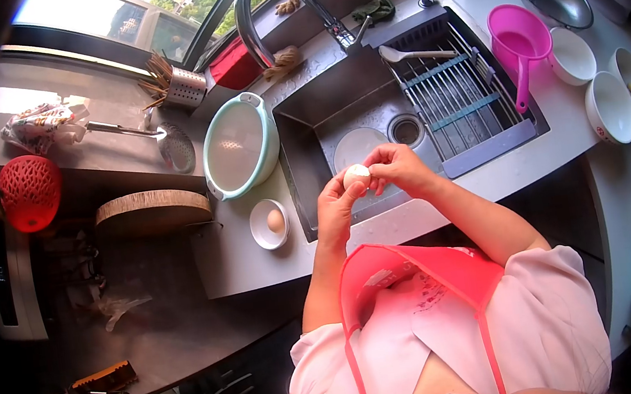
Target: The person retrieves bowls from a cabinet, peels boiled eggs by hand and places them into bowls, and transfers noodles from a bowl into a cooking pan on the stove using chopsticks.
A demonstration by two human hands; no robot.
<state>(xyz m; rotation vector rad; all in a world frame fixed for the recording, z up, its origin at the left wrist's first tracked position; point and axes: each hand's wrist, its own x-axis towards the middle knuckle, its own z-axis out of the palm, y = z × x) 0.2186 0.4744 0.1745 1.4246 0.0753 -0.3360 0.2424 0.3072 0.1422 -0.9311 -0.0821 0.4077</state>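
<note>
Over the front edge of the sink, my left hand holds a partly peeled egg. The egg's top is bare white, and brownish shell shows lower down. My right hand is closed at the egg's right side, its thumb and fingertips pinched against it; any shell bit between them is too small to see. Below the hands, a pale round plate or lid lies in the sink. Left of the sink, a small white bowl holds a brown egg.
A mint-rimmed basin stands left of the sink under the faucet. A drying rack with a spoon spans the sink's right side. Beyond are a pink dipper and several white bowls. A round chopping board is at left.
</note>
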